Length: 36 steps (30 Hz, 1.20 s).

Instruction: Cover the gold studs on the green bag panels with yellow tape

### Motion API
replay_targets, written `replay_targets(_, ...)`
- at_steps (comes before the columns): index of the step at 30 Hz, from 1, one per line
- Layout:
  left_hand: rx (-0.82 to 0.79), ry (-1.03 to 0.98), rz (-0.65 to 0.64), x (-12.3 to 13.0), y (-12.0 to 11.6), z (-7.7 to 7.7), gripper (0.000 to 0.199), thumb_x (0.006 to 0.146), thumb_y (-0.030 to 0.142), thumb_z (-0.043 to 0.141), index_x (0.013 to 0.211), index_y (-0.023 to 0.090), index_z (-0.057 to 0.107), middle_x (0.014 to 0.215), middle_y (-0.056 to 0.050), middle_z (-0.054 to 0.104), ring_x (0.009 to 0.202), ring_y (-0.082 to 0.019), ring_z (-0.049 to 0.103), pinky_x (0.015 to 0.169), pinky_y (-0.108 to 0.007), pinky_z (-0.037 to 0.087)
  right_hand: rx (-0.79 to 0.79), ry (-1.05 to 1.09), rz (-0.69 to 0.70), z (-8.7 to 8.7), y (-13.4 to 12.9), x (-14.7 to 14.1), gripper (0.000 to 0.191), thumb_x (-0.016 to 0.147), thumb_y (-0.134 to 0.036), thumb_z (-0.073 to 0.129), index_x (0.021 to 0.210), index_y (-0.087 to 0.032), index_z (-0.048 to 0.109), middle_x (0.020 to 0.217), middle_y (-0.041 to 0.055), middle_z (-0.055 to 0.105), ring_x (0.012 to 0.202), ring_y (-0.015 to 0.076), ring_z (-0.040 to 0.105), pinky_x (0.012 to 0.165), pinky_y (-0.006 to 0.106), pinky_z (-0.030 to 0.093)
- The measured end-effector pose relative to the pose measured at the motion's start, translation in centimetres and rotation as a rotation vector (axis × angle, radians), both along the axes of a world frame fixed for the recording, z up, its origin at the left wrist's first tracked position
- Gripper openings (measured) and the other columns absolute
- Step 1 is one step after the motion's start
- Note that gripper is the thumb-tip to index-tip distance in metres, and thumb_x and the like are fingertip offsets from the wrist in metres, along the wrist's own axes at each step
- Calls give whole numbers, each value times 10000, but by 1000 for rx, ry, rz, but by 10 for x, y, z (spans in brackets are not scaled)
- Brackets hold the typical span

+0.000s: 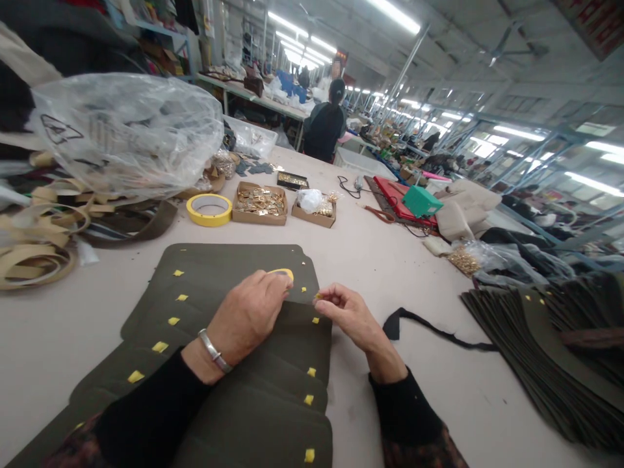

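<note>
Yellow object (284, 273) ×1: left hand (247, 315) | yellow scrap (317, 296) ×1: right hand (351, 318) | boxes (260, 220) ×2

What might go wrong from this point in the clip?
The tiny yellow piece at the fingertips of the right hand could cling to the skin or land askew. The left sleeve lies low over the dark panels, close to yellow patches, and might rub one loose. The open box of small metal parts might spill if bumped.
</note>
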State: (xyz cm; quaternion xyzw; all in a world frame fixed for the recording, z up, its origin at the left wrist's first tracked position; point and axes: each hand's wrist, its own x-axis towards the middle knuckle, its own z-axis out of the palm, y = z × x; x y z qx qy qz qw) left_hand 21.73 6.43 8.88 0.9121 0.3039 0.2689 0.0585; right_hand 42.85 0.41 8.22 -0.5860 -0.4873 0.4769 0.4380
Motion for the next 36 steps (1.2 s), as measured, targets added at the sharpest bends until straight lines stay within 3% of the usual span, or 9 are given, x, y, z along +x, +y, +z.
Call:
replay_targets(5, -108, 218, -186, -11, -34, 1, 140, 948, 177, 406, 1008, 192, 532, 875, -45, 609, 790, -210, 570, 724, -360, 474, -5, 22, -45, -13, 2, -8, 307, 619, -224, 770, 871, -184, 600, 824, -1, 664, 777, 149, 621, 740, 289, 483)
replay_targets(10, -226, 342, -182, -16, -55, 4, 133, 904, 206, 479, 1020, 199, 546, 902, -59, 599, 835, -254, 556, 742, -425, 477, 7, -17, -50, -24, 5, -9, 323, 603, -194, 757, 888, -189, 605, 842, 2, 661, 833, 162, 627, 796, 317, 481)
replay_targets(14, -294, 302, -172, -15, -55, 3, 141, 886, 228, 507, 1022, 206, 538, 897, -53, 599, 844, -266, 558, 776, -463, 466, -19, -11, -48, -23, 6, -8, 339, 607, -196, 759, 905, -189, 597, 861, 8, 663, 833, 163, 630, 789, 318, 492)
replay_targets(18, -376, 193, -215, -19, -53, -2, 184, 918, 210, 463, 1101, 224, 477, 958, -31, 625, 830, -217, 607, 749, -378, 487, -37, 3, -49, -19, 4, -7, 353, 586, -175, 768, 895, -186, 598, 841, -2, 650, 816, 152, 629, 756, 290, 499)
replay_targets(23, -184, 26, -189, -28, -48, -7, 171, 955, 195, 393, 1117, 216, 443, 949, -30, 626, 819, -185, 625, 700, -313, 486, -223, 114, 181, -12, -15, -15, 375, 594, -143, 760, 922, -188, 584, 716, -47, 607, 609, 107, 588, 567, 224, 475)
replay_targets(26, -149, 50, -138, -27, -44, -10, 200, 944, 177, 411, 1138, 210, 451, 993, -49, 620, 900, -210, 608, 745, -335, 494, -280, 95, 263, -6, -27, -20, 409, 612, -155, 764, 979, -193, 587, 697, -49, 613, 615, 112, 591, 564, 218, 468)
replay_targets(31, -209, 207, -104, -20, -41, -9, 201, 918, 116, 391, 1050, 197, 519, 880, -50, 596, 837, -241, 566, 707, -384, 484, -126, -61, 105, 5, -32, -14, 242, 779, -239, 653, 1008, -180, 603, 862, 15, 644, 714, 130, 603, 627, 241, 479)
replay_targets(33, -219, 220, -97, -19, -41, -8, 195, 925, 129, 375, 1013, 194, 535, 859, -53, 585, 823, -246, 545, 730, -412, 471, -99, -168, 101, 8, -31, -10, 140, 841, -277, 589, 911, -165, 632, 772, 7, 619, 643, 120, 557, 581, 233, 450)
replay_targets(36, -230, 195, -95, -20, -41, -8, 189, 933, 153, 371, 1017, 192, 536, 877, -59, 582, 833, -248, 529, 772, -438, 448, -141, -291, 157, 7, -32, -12, 181, 878, -302, 548, 799, -165, 635, 657, -14, 583, 568, 111, 501, 523, 220, 393)
